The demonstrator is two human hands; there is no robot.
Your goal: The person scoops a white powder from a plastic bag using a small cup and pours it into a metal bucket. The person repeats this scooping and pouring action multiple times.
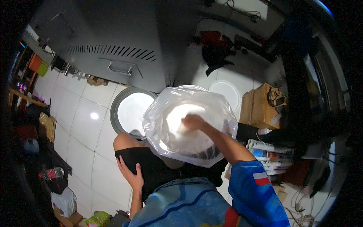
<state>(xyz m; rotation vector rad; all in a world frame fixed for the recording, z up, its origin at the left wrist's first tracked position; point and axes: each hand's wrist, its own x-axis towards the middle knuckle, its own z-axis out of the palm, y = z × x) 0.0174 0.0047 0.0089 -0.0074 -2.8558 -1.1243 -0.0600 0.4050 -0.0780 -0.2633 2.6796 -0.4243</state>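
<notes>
A large clear plastic bag (pixel 157 113) stands open between my knees, its loose rim spread wide. White, powdery-looking material (pixel 181 115) lies inside it, brightly lit. Down in the bag's mouth is my right hand (pixel 193 123), its fingers curled closed. Something pale and blurred shows just under the fingers; I cannot make out what it is. My left hand (pixel 130 172) rests on my left thigh, on black shorts, with the fingers spread and nothing held. Left of the bag, a round grey-rimmed tub (pixel 114 113) shows a bright white surface within, and the bag's edge meets its right side.
A grey metal cabinet with slots and a handle (pixel 120 69) rises ahead. A round white lid (pixel 225 94) lies on the tiled floor behind the bag. To the right are a cardboard box (pixel 261 106) and several stacked rolls (pixel 270 153). Bags and a green basket (pixel 98 219) lie at lower left.
</notes>
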